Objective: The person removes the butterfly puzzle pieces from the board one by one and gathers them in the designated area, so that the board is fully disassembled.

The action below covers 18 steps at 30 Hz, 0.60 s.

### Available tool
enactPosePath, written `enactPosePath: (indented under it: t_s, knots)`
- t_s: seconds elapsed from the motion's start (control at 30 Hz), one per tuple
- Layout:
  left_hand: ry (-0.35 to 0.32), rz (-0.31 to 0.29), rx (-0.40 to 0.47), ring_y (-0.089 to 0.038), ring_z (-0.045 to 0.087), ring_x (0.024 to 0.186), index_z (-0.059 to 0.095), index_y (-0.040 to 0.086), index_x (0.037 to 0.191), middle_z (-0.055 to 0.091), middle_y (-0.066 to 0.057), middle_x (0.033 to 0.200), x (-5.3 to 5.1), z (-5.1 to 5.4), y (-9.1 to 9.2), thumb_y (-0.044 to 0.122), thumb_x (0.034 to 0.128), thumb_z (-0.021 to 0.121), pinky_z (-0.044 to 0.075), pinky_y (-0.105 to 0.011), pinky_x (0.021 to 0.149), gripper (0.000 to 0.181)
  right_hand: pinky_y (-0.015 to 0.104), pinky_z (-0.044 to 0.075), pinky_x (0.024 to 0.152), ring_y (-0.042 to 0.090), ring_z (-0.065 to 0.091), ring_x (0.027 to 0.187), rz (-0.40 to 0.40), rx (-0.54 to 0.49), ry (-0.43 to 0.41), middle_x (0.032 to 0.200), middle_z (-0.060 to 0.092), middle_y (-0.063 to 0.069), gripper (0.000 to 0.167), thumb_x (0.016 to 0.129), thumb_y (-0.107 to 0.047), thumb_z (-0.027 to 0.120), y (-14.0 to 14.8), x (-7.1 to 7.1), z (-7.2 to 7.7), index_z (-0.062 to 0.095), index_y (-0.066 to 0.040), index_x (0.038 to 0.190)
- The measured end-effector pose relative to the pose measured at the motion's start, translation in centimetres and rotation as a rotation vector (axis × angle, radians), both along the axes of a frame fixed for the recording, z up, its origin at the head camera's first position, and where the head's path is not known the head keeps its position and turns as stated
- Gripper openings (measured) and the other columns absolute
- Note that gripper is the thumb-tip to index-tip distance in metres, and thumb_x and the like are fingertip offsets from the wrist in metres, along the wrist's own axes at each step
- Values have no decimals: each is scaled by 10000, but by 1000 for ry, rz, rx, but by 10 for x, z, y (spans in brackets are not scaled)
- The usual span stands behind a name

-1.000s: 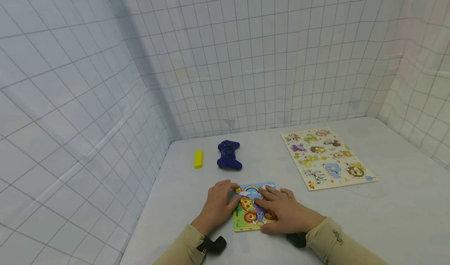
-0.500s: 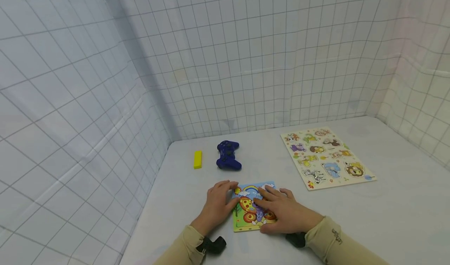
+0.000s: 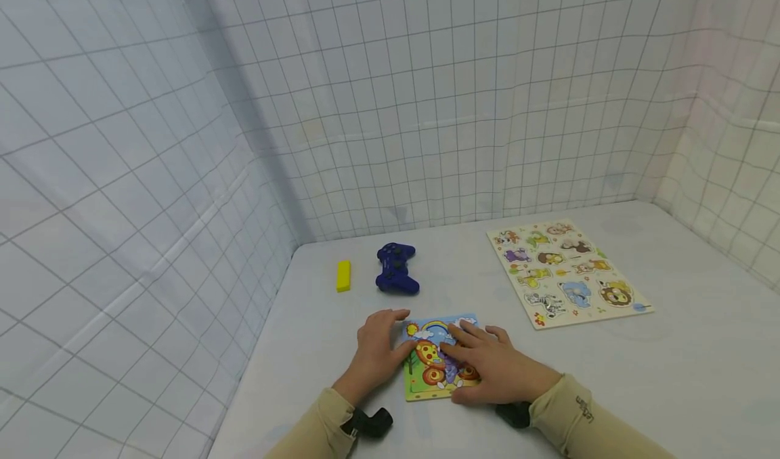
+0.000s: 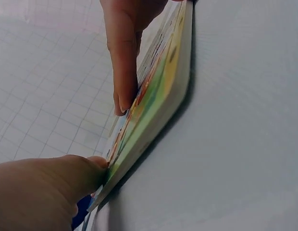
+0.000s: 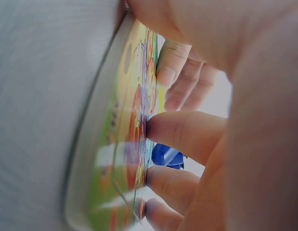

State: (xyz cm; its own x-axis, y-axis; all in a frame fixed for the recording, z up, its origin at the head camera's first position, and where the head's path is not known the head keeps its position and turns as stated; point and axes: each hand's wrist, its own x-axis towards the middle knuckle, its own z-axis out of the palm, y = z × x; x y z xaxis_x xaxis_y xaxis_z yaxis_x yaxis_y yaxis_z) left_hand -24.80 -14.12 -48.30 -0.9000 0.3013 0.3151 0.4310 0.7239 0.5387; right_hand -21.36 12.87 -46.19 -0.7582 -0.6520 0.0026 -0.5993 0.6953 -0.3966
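A small colourful picture puzzle (image 3: 420,383) with a rainbow and a butterfly-like figure lies flat on the white table between the hands. At its left edge is my left hand (image 3: 376,352), thumb on the board and forefinger held out past the upper left corner. My right hand (image 3: 492,365) rests over the right part, hiding some of the picture. Its spread fingertips touch the puzzle's face (image 5: 132,113) in the right wrist view. From the side, the left wrist view shows the thick pale edge of the board (image 4: 139,154) and a thumb (image 4: 86,168) against it.
Behind the puzzle lies a dark blue game controller (image 3: 396,269), with a yellow block (image 3: 344,275) to its left. A larger animal puzzle board (image 3: 567,276) lies at the back right. Gridded white cloth (image 3: 414,107) hangs around the table.
The left forefinger has straightened and lifted slightly off the puzzle's upper left corner, uncovering the printed sun. The right hand and puzzle have stayed in place.
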Motion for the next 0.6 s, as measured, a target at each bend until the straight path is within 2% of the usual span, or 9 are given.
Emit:
enactPosePath:
  t_s: [0.1, 0.2, 0.3, 0.6]
  knots:
    - [14, 85, -88, -343, 412, 1405, 671, 213, 1228, 555, -67, 1426, 1, -1, 1, 378, 914, 784, 310, -626, 1061, 372, 715, 189, 1131, 382, 212, 1564, 0, -1, 3, 1684, 288, 109, 826, 899, -681, 652, 1, 0, -1, 464, -225, 1560]
    - [9, 127, -129, -348, 380, 1432, 679, 256, 1134, 522, -78, 1464, 1, -1, 1, 428, 910, 776, 289, -628, 1074, 298, 713, 189, 1133, 384, 215, 1563, 0, 0, 4, 1684, 287, 108, 828, 898, -687, 648, 1, 0, -2, 462, -228, 1562]
    - [14, 126, -125, -351, 383, 1437, 678, 254, 1112, 527, -82, 1471, 1, 0, 1, 426, 906, 781, 285, -632, 1073, 287, 713, 190, 1133, 384, 215, 1563, 0, 5, 7, 1687, 282, 104, 830, 898, -694, 642, 1, -1, -3, 459, -232, 1563]
    - [5, 66, -36, -361, 411, 1421, 691, 198, 1119, 551, -89, 1463, 2, 1, 2, 335, 921, 784, 274, -652, 1051, 259, 711, 186, 1136, 375, 208, 1567, -2, 8, 11, 1690, 278, 95, 841, 894, -712, 634, 1, -2, -5, 454, -240, 1566]
